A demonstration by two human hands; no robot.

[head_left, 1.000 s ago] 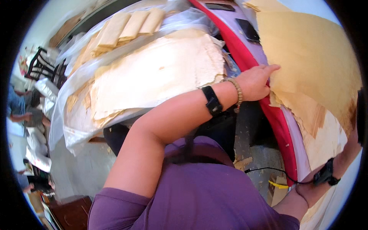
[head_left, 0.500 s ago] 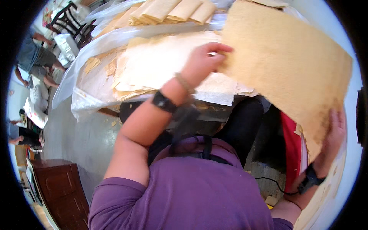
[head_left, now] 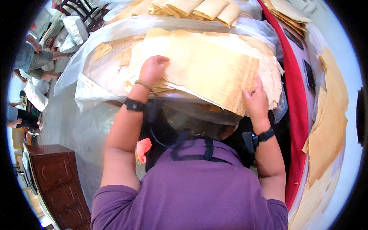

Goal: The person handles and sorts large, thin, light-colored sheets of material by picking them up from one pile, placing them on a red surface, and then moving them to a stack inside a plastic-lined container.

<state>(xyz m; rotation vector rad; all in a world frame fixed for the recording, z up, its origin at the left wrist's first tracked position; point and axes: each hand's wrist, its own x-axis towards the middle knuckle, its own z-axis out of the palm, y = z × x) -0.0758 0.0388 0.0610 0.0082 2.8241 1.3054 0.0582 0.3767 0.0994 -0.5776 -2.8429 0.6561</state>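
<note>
A large, thin tan sheet (head_left: 203, 65) lies over a stack of similar ragged-edged sheets (head_left: 270, 76) on the plastic-covered table before me. At its left edge is my left hand (head_left: 152, 70), fingers curled and closed on the sheet's margin. My right hand (head_left: 256, 101) pinches the sheet's darker, rougher right end, its index finger pointing away along the surface. The near edge of the sheet hangs slightly past the stack, toward my lap. What the sheet is made of I cannot tell.
Folded tan bundles (head_left: 199, 8) rest at the table's far side. On the right, beyond a red cloth strip (head_left: 293, 115), are two phones (head_left: 309, 76) and more tan sheets (head_left: 329, 126). A brown cabinet (head_left: 57, 176) stands at the lower left; other people (head_left: 36, 57) are farther left.
The tan sheet has come from the raised right side down onto the stack. My right hand has moved left with it, and my left hand has moved left along the table.
</note>
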